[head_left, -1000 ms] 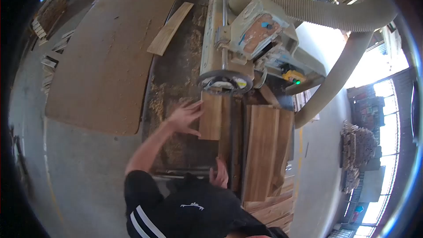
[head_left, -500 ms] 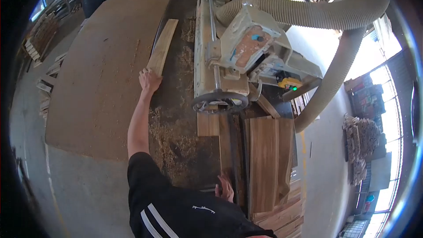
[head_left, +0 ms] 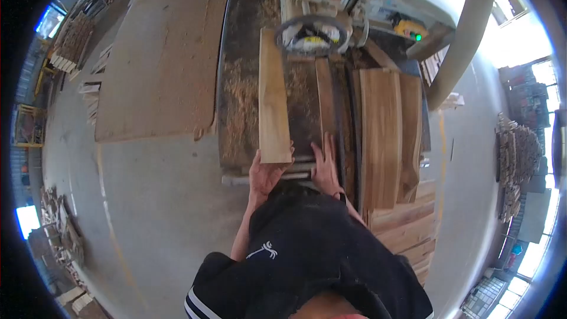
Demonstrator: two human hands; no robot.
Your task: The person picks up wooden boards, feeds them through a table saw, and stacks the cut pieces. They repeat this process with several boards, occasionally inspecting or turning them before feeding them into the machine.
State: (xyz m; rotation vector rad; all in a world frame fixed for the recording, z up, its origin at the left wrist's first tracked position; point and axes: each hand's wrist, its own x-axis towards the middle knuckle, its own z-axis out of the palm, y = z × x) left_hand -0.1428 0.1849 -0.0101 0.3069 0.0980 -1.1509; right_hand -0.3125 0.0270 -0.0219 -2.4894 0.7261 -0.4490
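Note:
My left hand (head_left: 267, 178) is closed round the near end of a pale wooden board (head_left: 273, 100), thumb on one edge and fingers on the other. The board lies lengthwise over the dark machine table (head_left: 236, 136), its far end beside the black handwheel (head_left: 312, 34). To the right, my right hand (head_left: 326, 170) has its fingers stretched forward at the near end of a narrow brown wooden strip (head_left: 324, 94), holding nothing. Wood shavings (head_left: 242, 91) are scattered over the table left of the pale board.
Wide brown boards (head_left: 381, 142) are piled right of the table, with more planks (head_left: 404, 224) below them. A large brown panel (head_left: 159, 65) stands left. The machine carries a yellow switch box (head_left: 409, 29) with a green light; a thick dust hose (head_left: 466, 41) drops at the right.
My left hand has come back from the table's far left with the pale board, now near my body. My right hand has moved forward along the strip. The view has shifted toward me.

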